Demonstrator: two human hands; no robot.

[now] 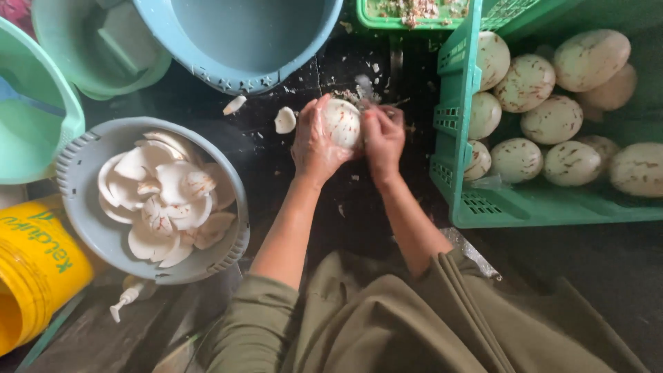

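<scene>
My left hand (314, 141) cups a peeled white coconut (343, 123) with brown flecks, held over the dark wet floor. Against the coconut's right side presses my right hand (383, 138), fingers curled; a small blurred tool seems to stick up from it near the top, too unclear to name. Both forearms reach forward from olive sleeves. Two white coconut pieces (284, 120) lie on the floor just left of my left hand.
A grey basin (83, 159) at the left holds several white coconut pieces. A green crate (456, 138) at the right holds several whole peeled coconuts. A blue tub (207, 65) and light green tubs stand at the top, a yellow bucket (34, 269) at lower left.
</scene>
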